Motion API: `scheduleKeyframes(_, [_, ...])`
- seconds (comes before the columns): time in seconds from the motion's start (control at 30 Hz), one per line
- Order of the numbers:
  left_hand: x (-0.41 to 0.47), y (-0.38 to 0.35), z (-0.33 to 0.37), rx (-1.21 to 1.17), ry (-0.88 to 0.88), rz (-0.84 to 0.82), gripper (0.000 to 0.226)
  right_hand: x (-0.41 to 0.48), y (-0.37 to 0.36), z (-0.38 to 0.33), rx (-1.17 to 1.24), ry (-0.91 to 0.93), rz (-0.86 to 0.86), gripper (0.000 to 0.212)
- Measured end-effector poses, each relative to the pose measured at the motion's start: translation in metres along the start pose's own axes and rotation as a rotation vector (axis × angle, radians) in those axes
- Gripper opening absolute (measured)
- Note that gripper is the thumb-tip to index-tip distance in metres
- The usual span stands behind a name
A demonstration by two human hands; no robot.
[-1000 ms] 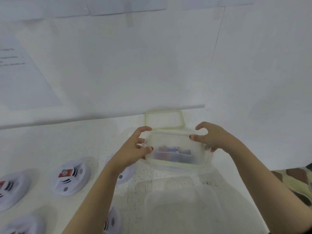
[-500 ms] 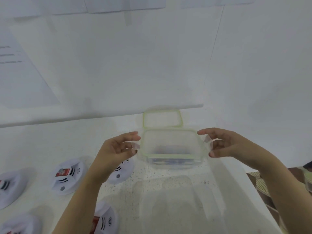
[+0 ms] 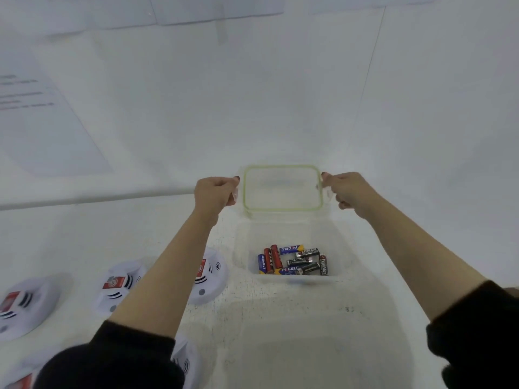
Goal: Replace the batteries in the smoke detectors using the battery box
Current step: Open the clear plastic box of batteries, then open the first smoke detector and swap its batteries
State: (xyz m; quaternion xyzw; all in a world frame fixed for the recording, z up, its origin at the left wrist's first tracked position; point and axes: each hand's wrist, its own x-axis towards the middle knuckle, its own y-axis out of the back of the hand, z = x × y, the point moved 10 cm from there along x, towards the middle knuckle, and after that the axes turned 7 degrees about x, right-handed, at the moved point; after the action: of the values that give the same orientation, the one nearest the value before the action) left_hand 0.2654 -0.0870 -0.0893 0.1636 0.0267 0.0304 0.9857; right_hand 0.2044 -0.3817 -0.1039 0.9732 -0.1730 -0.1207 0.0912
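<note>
Left hand [image 3: 214,192] and right hand [image 3: 346,190] each pinch one end of the clear, green-rimmed lid [image 3: 282,188], fingers curled round its side tabs. Lid is held just past the far edge of the open battery box [image 3: 243,248], mid-table [image 3: 280,318]. Loose batteries [image 3: 295,261] lie jumbled inside. White smoke detectors [image 3: 120,284] sit to the left, the nearest partly behind the left forearm.
</note>
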Motion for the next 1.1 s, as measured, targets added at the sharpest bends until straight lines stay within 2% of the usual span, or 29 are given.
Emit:
scheduleKeyframes(0.1, [0.010,-0.014,-0.033,0.110,0.139,-0.075,0.011,0.010,-0.016,0.025,-0.051,-0.095,-0.067,0.012])
scheduleKeyframes(0.2, [0.005,-0.020,-0.052,0.142,0.190,-0.143,0.029,0.009,-0.020,0.040,-0.083,-0.105,-0.085,0.016])
scheduleKeyframes(0.27, [-0.010,-0.014,-0.049,0.172,0.152,-0.165,0.039,0.003,-0.019,0.043,-0.084,-0.084,-0.077,0.014])
scheduleKeyframes(0.3, [-0.020,-0.006,-0.045,0.214,0.120,-0.154,0.040,0.000,-0.018,0.044,-0.087,-0.069,-0.070,0.021])
scheduleKeyframes(0.37, [-0.044,0.018,-0.039,0.281,0.057,-0.084,0.037,-0.012,-0.014,0.045,-0.131,-0.026,-0.070,0.033])
scheduleKeyframes(0.47, [-0.095,0.061,-0.046,0.274,0.034,0.095,0.036,-0.045,-0.009,0.044,-0.295,0.085,-0.118,0.032])
scheduleKeyframes(0.53, [-0.134,0.089,-0.056,0.293,0.043,0.207,0.034,-0.074,-0.006,0.044,-0.320,0.147,-0.162,0.030])
scheduleKeyframes(0.6, [-0.169,0.107,-0.069,0.346,0.036,0.228,0.030,-0.100,-0.003,0.046,-0.353,0.190,-0.185,0.035])
scheduleKeyframes(0.67, [-0.194,0.113,-0.084,0.426,0.032,0.149,0.033,-0.119,-0.003,0.045,-0.390,0.262,-0.176,0.046])
scheduleKeyframes(0.73, [-0.211,0.112,-0.102,0.492,0.073,0.009,0.045,-0.133,-0.008,0.045,-0.430,0.320,-0.168,0.055])
scheduleKeyframes(0.87, [-0.223,0.106,-0.119,0.801,0.010,-0.220,0.086,-0.145,-0.017,0.047,-0.544,0.354,-0.128,0.056])
scheduleKeyframes(0.93, [-0.223,0.105,-0.124,0.862,0.014,-0.311,0.101,-0.153,-0.019,0.046,-0.556,0.355,-0.080,0.055])
scheduleKeyframes(1.0, [-0.220,0.112,-0.123,0.924,-0.022,-0.379,0.103,-0.167,-0.024,0.045,-0.558,0.346,-0.028,0.054])
scheduleKeyframes(1.1, [-0.217,0.106,-0.119,0.912,-0.081,-0.423,0.093,-0.172,-0.028,0.047,-0.579,0.327,-0.053,0.046])
